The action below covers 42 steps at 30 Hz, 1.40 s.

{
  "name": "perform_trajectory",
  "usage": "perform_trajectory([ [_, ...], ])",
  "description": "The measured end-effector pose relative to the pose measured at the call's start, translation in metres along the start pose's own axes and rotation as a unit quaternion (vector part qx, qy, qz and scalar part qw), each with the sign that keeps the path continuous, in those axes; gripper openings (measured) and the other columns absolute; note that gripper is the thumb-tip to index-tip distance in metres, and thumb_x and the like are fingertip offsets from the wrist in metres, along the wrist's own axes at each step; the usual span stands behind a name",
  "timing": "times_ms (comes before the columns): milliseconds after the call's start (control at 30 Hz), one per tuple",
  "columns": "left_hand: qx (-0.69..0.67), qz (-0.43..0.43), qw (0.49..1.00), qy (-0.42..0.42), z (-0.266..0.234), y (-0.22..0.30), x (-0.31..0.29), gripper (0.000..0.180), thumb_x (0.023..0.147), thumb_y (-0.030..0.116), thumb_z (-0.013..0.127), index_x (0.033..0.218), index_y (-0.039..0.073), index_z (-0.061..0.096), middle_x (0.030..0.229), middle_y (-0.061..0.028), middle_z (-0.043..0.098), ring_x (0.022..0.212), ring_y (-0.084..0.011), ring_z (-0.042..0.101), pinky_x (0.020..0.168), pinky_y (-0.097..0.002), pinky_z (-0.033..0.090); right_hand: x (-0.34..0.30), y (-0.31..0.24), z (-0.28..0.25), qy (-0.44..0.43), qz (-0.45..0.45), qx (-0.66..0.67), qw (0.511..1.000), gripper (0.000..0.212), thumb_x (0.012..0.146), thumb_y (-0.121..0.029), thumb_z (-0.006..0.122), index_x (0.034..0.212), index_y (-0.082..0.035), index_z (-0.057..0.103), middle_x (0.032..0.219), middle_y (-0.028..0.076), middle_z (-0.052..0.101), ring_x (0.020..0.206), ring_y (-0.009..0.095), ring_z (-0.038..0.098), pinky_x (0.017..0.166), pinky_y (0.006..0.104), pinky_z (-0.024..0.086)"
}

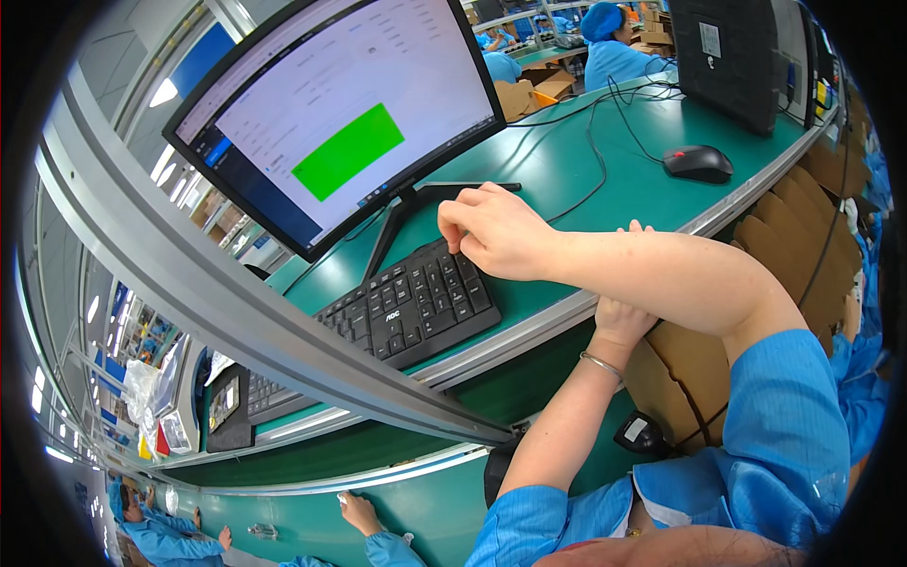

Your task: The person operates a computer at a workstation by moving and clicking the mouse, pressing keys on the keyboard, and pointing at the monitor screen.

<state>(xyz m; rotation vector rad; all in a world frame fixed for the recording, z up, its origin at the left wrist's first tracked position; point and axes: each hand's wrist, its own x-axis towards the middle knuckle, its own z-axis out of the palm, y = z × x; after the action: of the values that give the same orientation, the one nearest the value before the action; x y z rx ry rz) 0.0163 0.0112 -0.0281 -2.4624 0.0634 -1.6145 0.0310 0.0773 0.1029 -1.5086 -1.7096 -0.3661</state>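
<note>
My right hand (491, 231) hovers at the far right corner of a black keyboard (439, 331), over its number pad. Its fingers curl downward and together, with nothing seen in them. Whether a fingertip presses a key is hard to tell. My left hand (624, 319) lies crosswise beneath my right forearm. Its stretched fingertips show past the forearm's far side, while most of the fingers stay hidden; it holds no object that I can see. A bracelet (602, 365) circles the left wrist. Behind the keyboard stands a monitor (416, 85) showing a green rectangle.
A grey metal post (255, 302) crosses in front of the keyboard. On the green table (557, 180) are a black mouse (697, 163) and loose cables. Another monitor (727, 61) stands far right. Cardboard (784, 236) lies beside my right arm. Lower left, a co-worker's hand (359, 512) holds something small and whitish.
</note>
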Motion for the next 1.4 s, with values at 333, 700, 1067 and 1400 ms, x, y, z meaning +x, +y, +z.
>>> perform_trajectory([
  [333, 0.048, 0.021, 0.998, -0.027, 0.003, 0.000, -0.003, 0.059, 0.095, 0.036, 0.048, 0.144, 0.004, 0.043, 0.147, -0.0208, 0.044, 0.135, -0.0385, 0.043, 0.112, -0.0469, 0.036, -0.003, -0.016, -0.003, -0.010, -0.117, 0.121, 0.986, 0.016, 0.073, 0.000, 0.051, 0.084, -0.011, 0.055, 0.082, 0.000, 0.060, 0.085, 0.023, 0.054, 0.080, 0.0378, 0.043],
  [700, 0.056, 0.031, 0.998, 0.004, -0.003, -0.001, 0.004, 0.056, 0.094, 0.034, 0.048, 0.142, 0.004, 0.046, 0.145, -0.0209, 0.047, 0.133, -0.0379, 0.046, 0.111, -0.0461, 0.037, -0.003, -0.017, -0.004, -0.047, -0.112, 0.141, 0.982, 0.015, 0.072, -0.001, 0.051, 0.084, -0.011, 0.054, 0.081, 0.000, 0.062, 0.084, 0.026, 0.056, 0.078, 0.0400, 0.046],
  [1067, 0.032, 0.040, 0.998, -0.026, 0.000, -0.001, 0.001, 0.055, 0.093, 0.031, 0.050, 0.140, 0.004, 0.047, 0.142, -0.0194, 0.048, 0.133, -0.0363, 0.046, 0.113, -0.0484, 0.036, -0.001, -0.017, -0.005, -0.028, -0.100, 0.165, 0.981, 0.012, 0.074, -0.003, 0.051, 0.084, -0.009, 0.055, 0.077, 0.001, 0.064, 0.081, 0.025, 0.059, 0.074, 0.0390, 0.048],
  [1400, 0.004, 0.031, 0.999, -0.035, 0.003, -0.002, -0.002, 0.053, 0.094, 0.031, 0.049, 0.138, 0.003, 0.048, 0.142, -0.0161, 0.049, 0.133, -0.0346, 0.046, 0.113, -0.0486, 0.038, -0.002, -0.012, -0.006, -0.033, -0.055, 0.084, 0.994, 0.010, 0.074, -0.003, 0.053, 0.080, -0.009, 0.056, 0.076, 0.005, 0.060, 0.077, 0.028, 0.059, 0.069, 0.0406, 0.047],
])
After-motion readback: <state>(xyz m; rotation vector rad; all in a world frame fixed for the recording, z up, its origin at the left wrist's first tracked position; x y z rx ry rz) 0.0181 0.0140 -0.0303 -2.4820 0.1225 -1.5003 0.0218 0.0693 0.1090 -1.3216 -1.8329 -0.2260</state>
